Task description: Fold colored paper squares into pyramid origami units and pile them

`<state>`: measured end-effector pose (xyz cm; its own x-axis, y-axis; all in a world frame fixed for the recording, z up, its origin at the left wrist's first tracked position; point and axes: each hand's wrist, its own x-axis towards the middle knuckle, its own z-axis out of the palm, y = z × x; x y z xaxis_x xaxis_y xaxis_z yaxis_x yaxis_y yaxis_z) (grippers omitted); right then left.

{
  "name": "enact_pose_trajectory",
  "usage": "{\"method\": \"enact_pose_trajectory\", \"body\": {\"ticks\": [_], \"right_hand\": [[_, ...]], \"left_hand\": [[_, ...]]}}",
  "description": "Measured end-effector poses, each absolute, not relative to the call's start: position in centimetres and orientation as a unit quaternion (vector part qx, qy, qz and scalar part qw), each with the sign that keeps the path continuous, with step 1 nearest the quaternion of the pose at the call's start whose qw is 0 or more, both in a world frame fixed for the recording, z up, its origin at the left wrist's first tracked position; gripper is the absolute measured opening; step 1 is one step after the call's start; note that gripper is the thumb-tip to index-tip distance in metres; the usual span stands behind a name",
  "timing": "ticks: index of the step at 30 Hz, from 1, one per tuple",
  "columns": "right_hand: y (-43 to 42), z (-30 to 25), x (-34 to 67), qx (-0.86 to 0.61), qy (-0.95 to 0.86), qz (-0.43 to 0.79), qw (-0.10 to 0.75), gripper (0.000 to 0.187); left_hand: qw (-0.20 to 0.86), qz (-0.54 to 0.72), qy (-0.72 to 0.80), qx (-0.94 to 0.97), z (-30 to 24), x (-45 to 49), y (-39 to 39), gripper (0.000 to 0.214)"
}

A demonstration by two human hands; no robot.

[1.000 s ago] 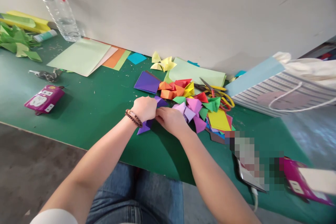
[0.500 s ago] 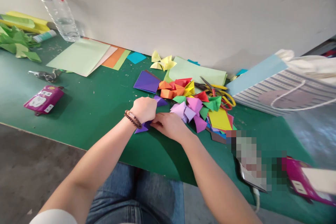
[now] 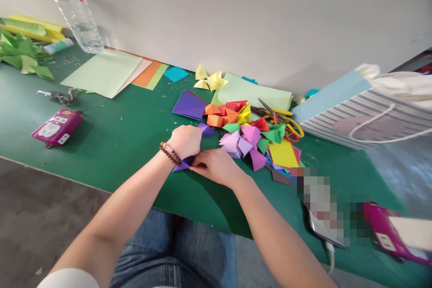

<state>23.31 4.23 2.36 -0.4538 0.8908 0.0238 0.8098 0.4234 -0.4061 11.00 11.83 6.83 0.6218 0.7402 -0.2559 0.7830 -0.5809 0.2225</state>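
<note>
Left hand (image 3: pixel 182 141) and right hand (image 3: pixel 216 167) pinch purple paper (image 3: pixel 184 165), mostly hidden.

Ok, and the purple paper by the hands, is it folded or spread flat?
Folded: the purple paper pokes out beside the left hand as a pointed triangle, not a flat square sheet.

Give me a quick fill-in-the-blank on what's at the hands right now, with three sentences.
The left hand and right hand are both on the folded paper, which is ____ in colour.
The beaded bracelet is on the ____ wrist.
In the head view, the scissors lie to the ____ of the hands.

purple, left, right
</note>
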Motion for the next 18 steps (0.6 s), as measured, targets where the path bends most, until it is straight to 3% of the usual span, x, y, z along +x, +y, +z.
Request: {"method": "enact_pose_trajectory", "body": {"ticks": [6, 11, 14, 18], "right_hand": [[4.3, 2.5, 23.7, -0.515, -0.817, 0.219, 0.141, 0.01], [4.3, 2.8, 24.6, -0.557, -0.764, 0.232, 0.229, 0.005], [4.4, 2.9, 24.8, -0.584, -0.746, 0.177, 0.268, 0.012], [4.6, 2.4, 24.3, -0.601, -0.732, 0.191, 0.257, 0.02]], "left_hand": [[0.157, -0.068, 0.424, 0.889, 6.7, 10.9, 11.9, 0.024], [0.159, -0.069, 0.411, 0.895, 6.7, 10.7, 12.1, 0.022], [0.162, -0.073, 0.403, 0.898, 6.5, 10.4, 12.3, 0.023], [0.182, -0.087, 0.375, 0.905, 6.5, 10.4, 12.5, 0.025]]}}
